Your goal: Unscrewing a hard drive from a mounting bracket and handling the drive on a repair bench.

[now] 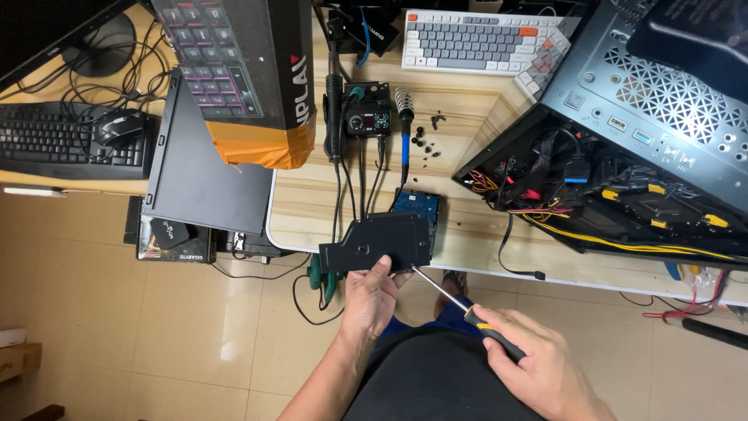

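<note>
My left hand [371,296] grips the lower edge of a black metal drive bracket [378,242], held over the table's front edge. A blue-labelled hard drive [416,203] sits in or behind the bracket, mostly hidden. My right hand [538,362] holds a screwdriver [467,310] with a black and orange handle. Its shaft points up-left, and the tip meets the bracket's lower right corner.
An open black computer case [623,148] with loose cables lies on the wooden table [467,234] at right. A soldering station [366,117], small loose screws [425,144], a white keyboard [475,39], a keyboard box [241,70] and a black side panel [202,179] are nearby.
</note>
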